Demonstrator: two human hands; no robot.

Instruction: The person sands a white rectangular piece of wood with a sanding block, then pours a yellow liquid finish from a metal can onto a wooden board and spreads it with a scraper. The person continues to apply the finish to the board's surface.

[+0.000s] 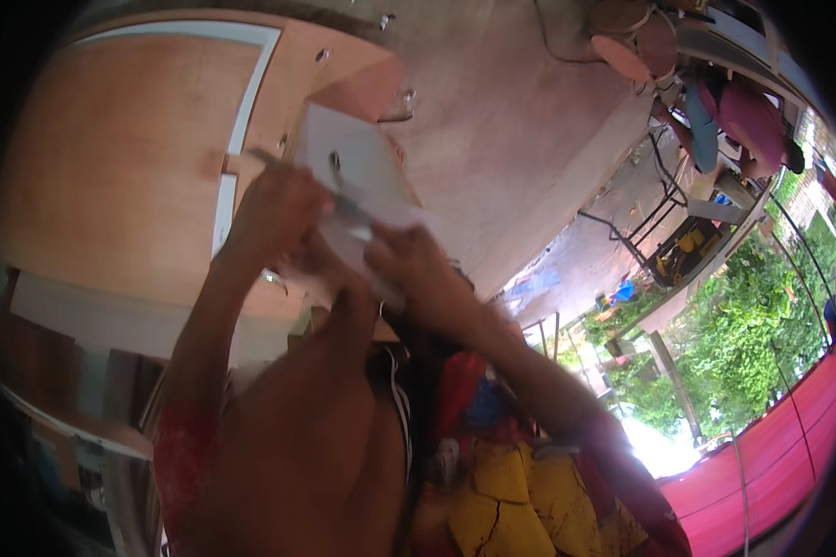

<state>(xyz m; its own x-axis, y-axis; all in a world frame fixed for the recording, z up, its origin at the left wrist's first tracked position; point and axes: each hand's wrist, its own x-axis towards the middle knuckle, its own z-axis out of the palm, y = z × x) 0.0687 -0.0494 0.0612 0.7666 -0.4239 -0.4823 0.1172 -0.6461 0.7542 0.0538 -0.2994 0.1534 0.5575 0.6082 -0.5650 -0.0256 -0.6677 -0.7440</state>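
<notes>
My left hand [283,213] is closed around a long, flat grey metal piece [266,160], held over a white board [353,148] with a dark opening in it. To its right, my right hand [404,260] is curled at the piece's other end, blurred by motion. Between my forearms, another bare arm [316,390], apparently another person's, reaches up beneath my hands; its fingers are mostly hidden behind them.
A large plywood panel [111,148] with white edging lies left. A person in pink [752,121] bends at upper right near metal frames [650,232] and round wooden pieces [622,51]. A cracked yellow surface [502,501] is below, pink sheeting [762,455] lower right.
</notes>
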